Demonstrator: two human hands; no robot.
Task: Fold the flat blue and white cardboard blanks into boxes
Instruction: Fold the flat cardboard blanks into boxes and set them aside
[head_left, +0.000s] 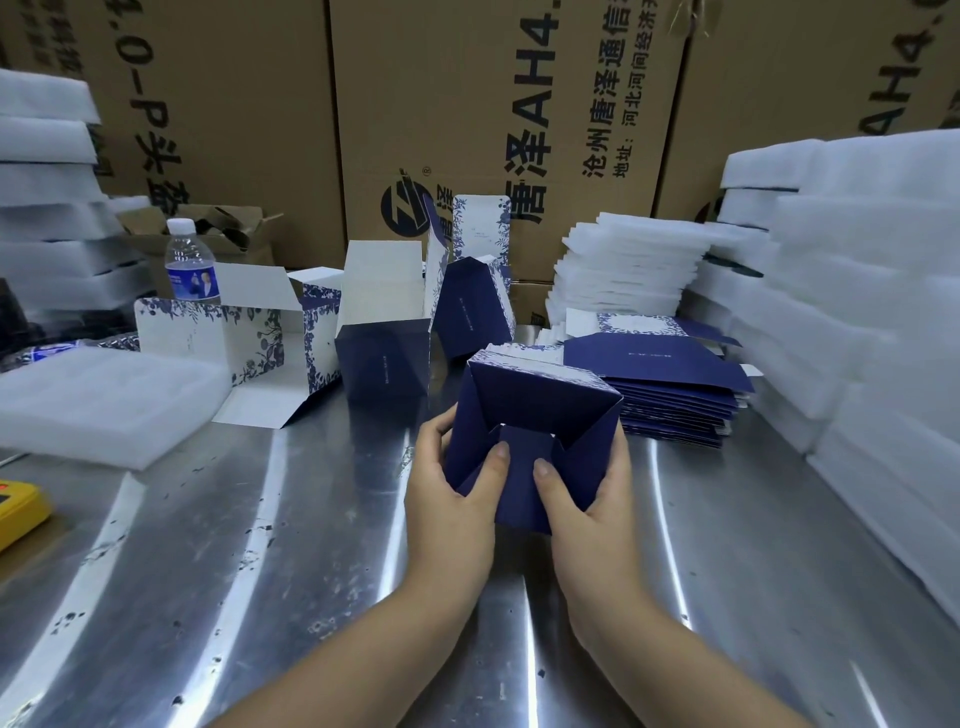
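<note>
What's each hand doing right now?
Left hand: closed on the box, thumb on its flap.
Right hand: closed on the box, thumb on the flap.

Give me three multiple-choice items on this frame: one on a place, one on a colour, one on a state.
1. Where does the stack of flat blanks lie?
A. right of the held box, in front of the white foam sheets
B. under the water bottle
C. on the yellow device

2. What colour is the cap of the water bottle?
A. red
B. white
C. black

3. What state is the held box in?
A. still a flat blank
B. closed and set down on the table
C. partly folded, flaps being tucked at the end facing the camera

Answers:
1. A: the dark blue pile sits on the steel table to the right of the box, with foam sheets behind it.
2. B: the cap shows white.
3. C: the left hand and right hand grip it, thumbs pressing on a blue flap.
</note>
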